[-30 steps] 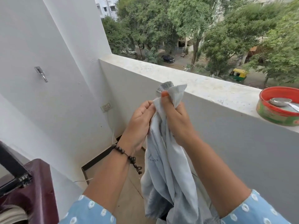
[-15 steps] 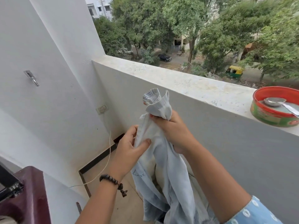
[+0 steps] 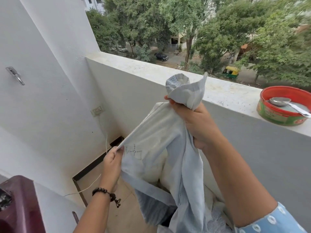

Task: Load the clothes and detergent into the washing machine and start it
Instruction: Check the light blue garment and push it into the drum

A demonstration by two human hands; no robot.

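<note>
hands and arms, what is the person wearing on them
The left hand has a dark beaded bracelet with a small dangling tassel at the wrist. The right hand is bare; its arm ends in a light blue sleeve with white oval dots.

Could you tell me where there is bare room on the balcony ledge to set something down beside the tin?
The ledge lies bare from the wall corner on the left up to the red tin, which holds a spoon. The stretch just behind the raised garment is hidden. In front it is crowded: the left hand and right hand hold the garment spread.
</note>
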